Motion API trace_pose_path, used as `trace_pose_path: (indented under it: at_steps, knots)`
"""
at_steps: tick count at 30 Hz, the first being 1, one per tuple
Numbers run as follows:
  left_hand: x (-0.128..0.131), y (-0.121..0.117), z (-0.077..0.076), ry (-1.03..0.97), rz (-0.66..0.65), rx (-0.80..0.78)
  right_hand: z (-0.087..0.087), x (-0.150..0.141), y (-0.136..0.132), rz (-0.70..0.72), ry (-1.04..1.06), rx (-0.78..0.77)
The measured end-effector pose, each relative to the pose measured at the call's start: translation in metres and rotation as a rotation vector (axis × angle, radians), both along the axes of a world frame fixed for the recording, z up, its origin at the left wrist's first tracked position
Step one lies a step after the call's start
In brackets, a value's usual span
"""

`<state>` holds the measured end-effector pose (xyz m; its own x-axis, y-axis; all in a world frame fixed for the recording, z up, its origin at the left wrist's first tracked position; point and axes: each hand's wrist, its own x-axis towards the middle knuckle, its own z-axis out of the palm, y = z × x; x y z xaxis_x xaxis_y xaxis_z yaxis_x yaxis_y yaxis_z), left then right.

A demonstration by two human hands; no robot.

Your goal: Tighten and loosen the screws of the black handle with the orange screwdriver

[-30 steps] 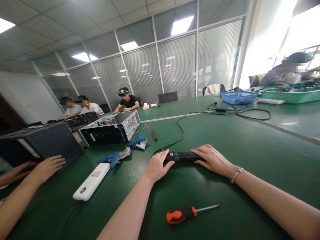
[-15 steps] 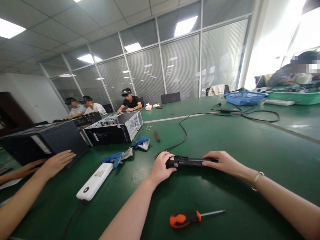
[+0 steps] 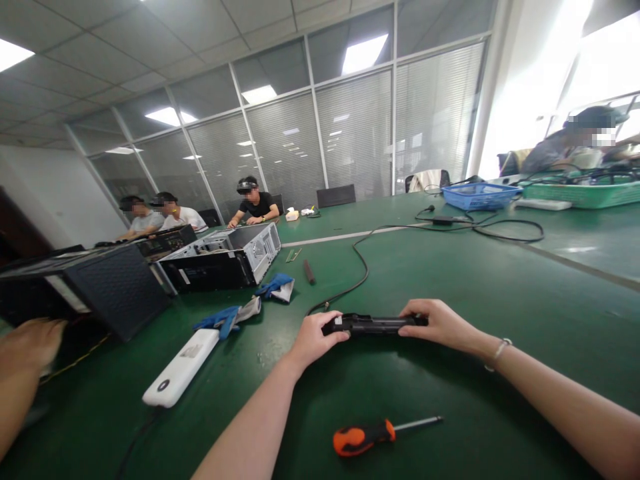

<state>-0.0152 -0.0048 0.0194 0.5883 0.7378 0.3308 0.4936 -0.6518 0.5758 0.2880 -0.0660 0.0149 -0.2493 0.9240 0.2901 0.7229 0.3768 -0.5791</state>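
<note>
A long flat black device (image 3: pixel 374 325) is held just above the green table (image 3: pixel 500 293), seen edge-on. My left hand (image 3: pixel 314 336) grips its left end with the fingers curled round it. My right hand (image 3: pixel 436 323) grips its right end, fingers over the top edge. A black cable (image 3: pixel 361 270) runs from behind my left hand to the far side of the table. An orange-and-black screwdriver (image 3: pixel 370 434) lies on the table near me, its shaft pointing right.
A white power bank (image 3: pixel 181 367) and blue-grey gloves (image 3: pixel 235 315) lie to the left. Two open computer cases (image 3: pixel 220 257) stand beyond them. A co-worker's hand (image 3: pixel 30 343) is at the far left. Blue and green baskets (image 3: pixel 479 195) sit far right. Several people sit at the table.
My hands went from resting on the black device to gripping its ends and lifting it off the table. The co-worker's hand at the left pulled back from the dark case.
</note>
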Motion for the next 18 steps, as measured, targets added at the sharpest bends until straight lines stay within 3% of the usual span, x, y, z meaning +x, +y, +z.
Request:
trace_pose_path:
  at_steps: [9, 18]
  knots:
    - [0.000, 0.001, -0.001, 0.028, 0.034, 0.023, -0.006, 0.005, 0.007, 0.037, -0.049, -0.004]
    - [-0.001, 0.004, -0.002, 0.033, 0.036, 0.023, 0.004, 0.020, 0.009, 0.150, 0.075, -0.248]
